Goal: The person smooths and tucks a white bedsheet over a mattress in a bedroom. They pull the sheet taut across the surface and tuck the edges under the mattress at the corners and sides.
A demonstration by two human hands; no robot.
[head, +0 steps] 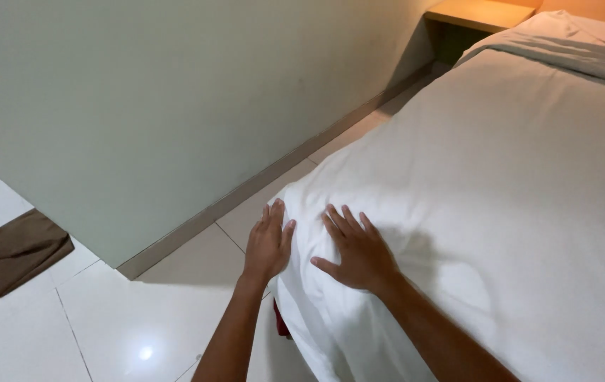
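A bed covered by a white duvet (pixel 514 184) fills the right side of the head view. My left hand (pixel 269 244) lies flat with fingers together against the duvet's near left corner, at the bed's edge. My right hand (pixel 357 249) rests palm down on top of the same corner, fingers spread, a little to the right of the left hand. Neither hand holds anything. A bit of dark red (pixel 281 322) shows under the duvet's hanging edge.
A pale wall (pixel 140 99) with a grey baseboard runs along the left. White glossy floor tiles (pixel 104 311) lie between wall and bed. A brown cloth (pixel 12 251) lies on the floor at far left. A wooden nightstand (pixel 479 13) and a pillow (pixel 578 27) are at the far end.
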